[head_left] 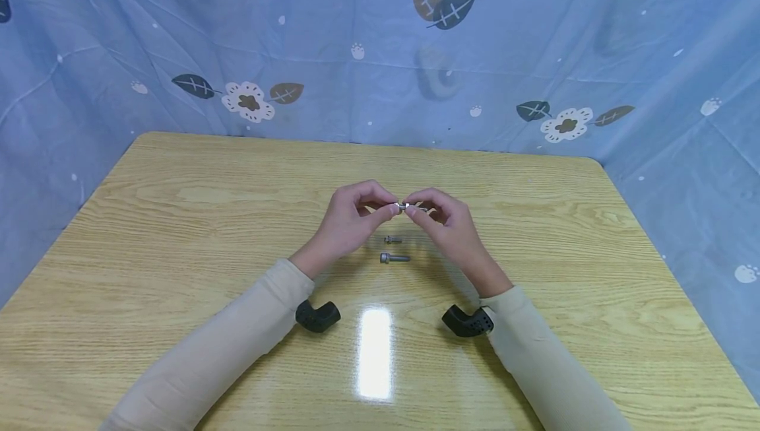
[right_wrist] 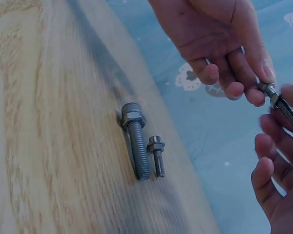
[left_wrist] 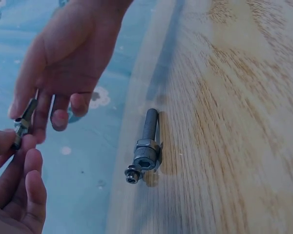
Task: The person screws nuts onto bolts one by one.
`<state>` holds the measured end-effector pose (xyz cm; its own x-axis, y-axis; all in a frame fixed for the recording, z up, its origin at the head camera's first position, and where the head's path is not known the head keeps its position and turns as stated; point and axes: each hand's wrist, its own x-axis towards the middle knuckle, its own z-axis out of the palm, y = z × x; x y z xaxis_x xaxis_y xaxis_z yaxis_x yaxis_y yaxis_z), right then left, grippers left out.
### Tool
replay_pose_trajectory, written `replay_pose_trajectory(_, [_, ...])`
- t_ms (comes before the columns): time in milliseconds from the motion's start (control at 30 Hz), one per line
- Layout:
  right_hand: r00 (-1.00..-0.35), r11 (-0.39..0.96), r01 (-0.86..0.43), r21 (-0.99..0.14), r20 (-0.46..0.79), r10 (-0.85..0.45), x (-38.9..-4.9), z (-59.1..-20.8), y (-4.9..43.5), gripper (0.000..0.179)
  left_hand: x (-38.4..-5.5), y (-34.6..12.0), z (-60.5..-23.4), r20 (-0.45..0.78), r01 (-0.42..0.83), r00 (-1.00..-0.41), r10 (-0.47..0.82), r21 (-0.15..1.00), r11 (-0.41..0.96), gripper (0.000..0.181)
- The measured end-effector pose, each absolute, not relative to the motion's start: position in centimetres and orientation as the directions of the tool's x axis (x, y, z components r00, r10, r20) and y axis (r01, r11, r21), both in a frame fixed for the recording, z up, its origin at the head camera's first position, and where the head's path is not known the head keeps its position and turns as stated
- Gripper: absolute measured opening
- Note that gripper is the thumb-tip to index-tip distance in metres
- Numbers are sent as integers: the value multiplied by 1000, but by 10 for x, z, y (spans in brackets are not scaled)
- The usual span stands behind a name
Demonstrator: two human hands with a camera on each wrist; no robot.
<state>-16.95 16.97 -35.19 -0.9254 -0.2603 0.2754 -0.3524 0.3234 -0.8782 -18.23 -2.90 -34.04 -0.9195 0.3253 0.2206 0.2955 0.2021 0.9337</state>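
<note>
Both hands meet above the table around one metal socket-head bolt with a nut on its thread. My left hand pinches the head end between thumb and fingertips. My right hand has thumb and fingers around the nut and threaded part, with the shaft's tip pointing right. Nearer to me on the wood, below the hands, lie a large socket-head bolt and a small bolt beside it. Each has a nut-like collar close under its head.
The wooden table extends broadly on both sides. Behind it hangs a blue patterned cloth. A black curved wrist piece sits by the left sleeve, another black piece by the right sleeve.
</note>
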Motion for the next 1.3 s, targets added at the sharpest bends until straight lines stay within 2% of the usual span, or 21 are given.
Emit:
replay_pose_trajectory(267, [-892,275,-428,-861,353,-283,-172,-350,168,21,-185,-30,-339,212,284,-919,333,941,185,6])
replay_pose_trajectory(667, [-925,327,-358,-875,283,-253,-172,-352,168,19,-185,-31,-341,225,300,-915,334,934,193,6])
replay_pose_trajectory(900, [-897,279,-421,-863,349,-272,-171,-352,169,21,-185,-30,-342,216,290,-919,330,937,193,4])
replay_pose_trajectory(1167, [-918,312,-380,-871,312,-247,-169,-354,167,17,-183,-31,-345,227,301,-915,333,935,188,5])
replay_pose_trajectory(1300, [-907,295,-401,-867,331,-260,-168,-355,167,20,-183,-30,-346,232,304,-914,332,934,185,5])
